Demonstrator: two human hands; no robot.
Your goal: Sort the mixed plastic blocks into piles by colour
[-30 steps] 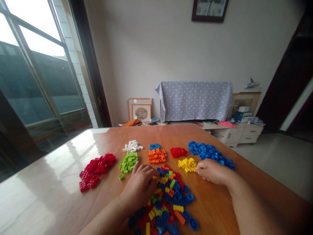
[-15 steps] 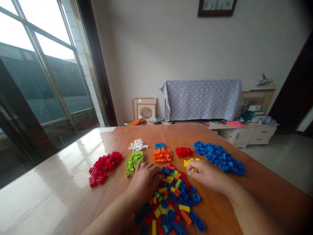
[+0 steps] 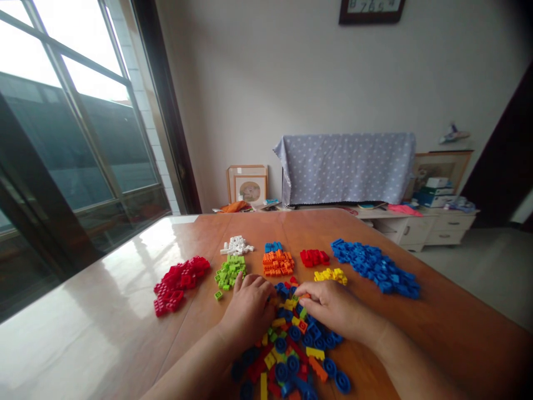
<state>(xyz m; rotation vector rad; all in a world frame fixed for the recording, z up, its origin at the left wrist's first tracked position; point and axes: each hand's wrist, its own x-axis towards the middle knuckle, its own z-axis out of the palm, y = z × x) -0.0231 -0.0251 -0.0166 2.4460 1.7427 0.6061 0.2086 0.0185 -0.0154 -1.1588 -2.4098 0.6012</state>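
Got loads of bare worktop point(image 3: 104, 333) toward left edge. Got jumbled multicolour bricks point(image 3: 295, 333) between curled hands point(image 3: 249, 304), can't tell if gripping.

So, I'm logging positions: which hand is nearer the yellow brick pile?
Right. The right hand is this side of the yellow brick pile; the left hand is well to its left.

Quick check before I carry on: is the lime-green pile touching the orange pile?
Apart. The head view shows a strip of bare wooden tabletop between the lime-green pile and the orange pile.
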